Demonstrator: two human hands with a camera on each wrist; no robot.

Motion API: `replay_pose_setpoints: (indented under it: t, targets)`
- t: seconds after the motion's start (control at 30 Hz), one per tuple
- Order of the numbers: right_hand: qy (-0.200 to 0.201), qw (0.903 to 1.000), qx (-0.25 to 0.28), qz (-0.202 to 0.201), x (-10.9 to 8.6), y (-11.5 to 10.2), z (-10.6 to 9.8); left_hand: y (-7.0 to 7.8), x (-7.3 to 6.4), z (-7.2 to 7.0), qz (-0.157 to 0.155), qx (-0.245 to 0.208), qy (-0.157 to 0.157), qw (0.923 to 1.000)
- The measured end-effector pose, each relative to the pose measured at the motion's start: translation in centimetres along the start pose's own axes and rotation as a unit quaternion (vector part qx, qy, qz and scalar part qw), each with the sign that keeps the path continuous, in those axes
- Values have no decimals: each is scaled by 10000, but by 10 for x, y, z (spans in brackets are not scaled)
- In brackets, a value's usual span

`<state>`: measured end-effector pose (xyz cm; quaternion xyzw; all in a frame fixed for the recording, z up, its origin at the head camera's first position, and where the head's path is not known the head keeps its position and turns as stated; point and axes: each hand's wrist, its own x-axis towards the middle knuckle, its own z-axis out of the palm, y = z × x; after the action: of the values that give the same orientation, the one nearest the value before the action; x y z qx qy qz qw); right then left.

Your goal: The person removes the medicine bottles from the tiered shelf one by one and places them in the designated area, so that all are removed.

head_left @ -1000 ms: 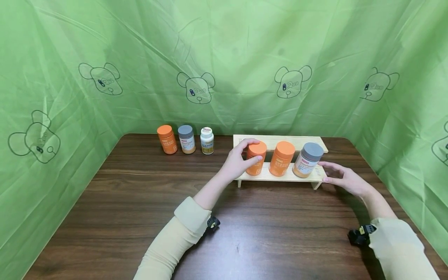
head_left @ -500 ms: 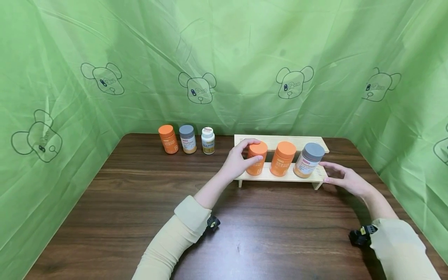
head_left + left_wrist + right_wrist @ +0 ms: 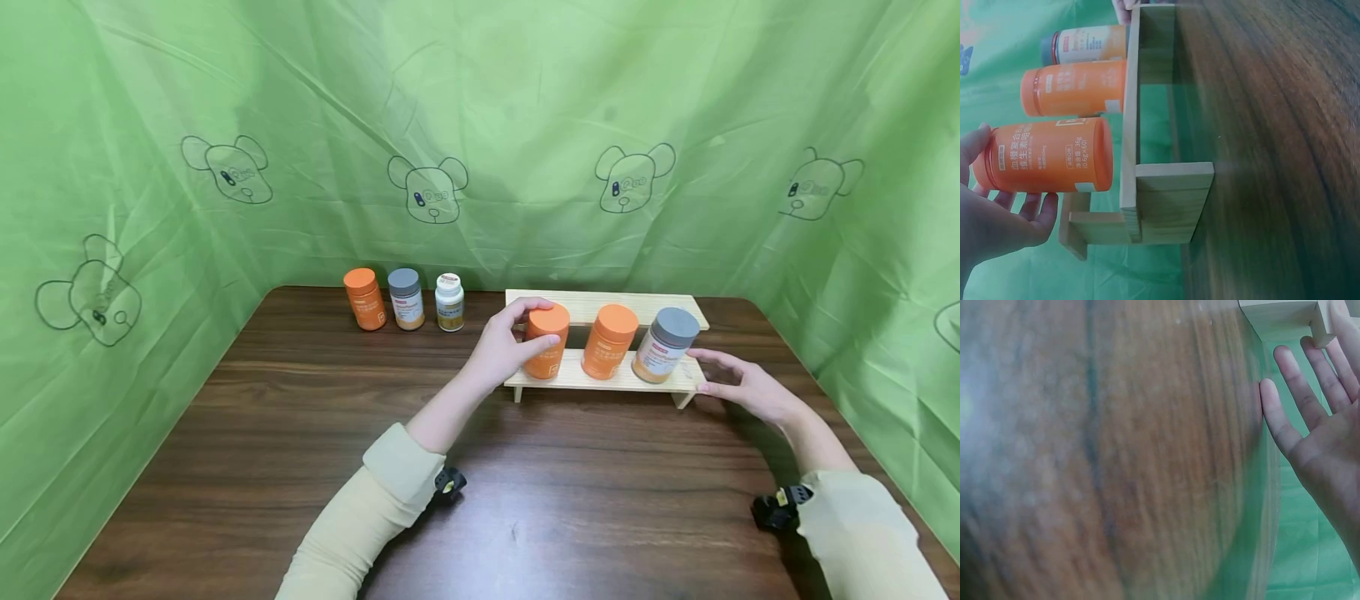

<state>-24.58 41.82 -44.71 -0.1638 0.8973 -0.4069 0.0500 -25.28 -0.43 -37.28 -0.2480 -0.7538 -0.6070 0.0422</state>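
Observation:
My left hand grips an orange supplement jar, thumb on one side and fingers on the other. A thin gap shows in the left wrist view between the jar's bottom and the front step of the wooden rack. Another orange jar and a grey-capped jar stand to its right on that step. At the rack's right end is my right hand, thumb and forefinger at the edge. Its fingers look spread and fairly straight in the right wrist view.
At the back left of the dark wooden table stand an orange jar, a grey-capped jar and a small white bottle. The rack's rear step is higher and bears nothing. Green cloth surrounds the table.
My left hand and its orange jar have shifted slightly left, widening the space to the middle jar. The right hand stays at the rack's end. The head view has shifted a little.

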Motion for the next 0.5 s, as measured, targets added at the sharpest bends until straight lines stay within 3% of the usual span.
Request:
replay_pose_setpoints:
  t: [0.5]
  targets:
    - [-27, 9999, 129, -13, -1, -1, 0, 4, -7, -26, -193, 150, 8, 9997]
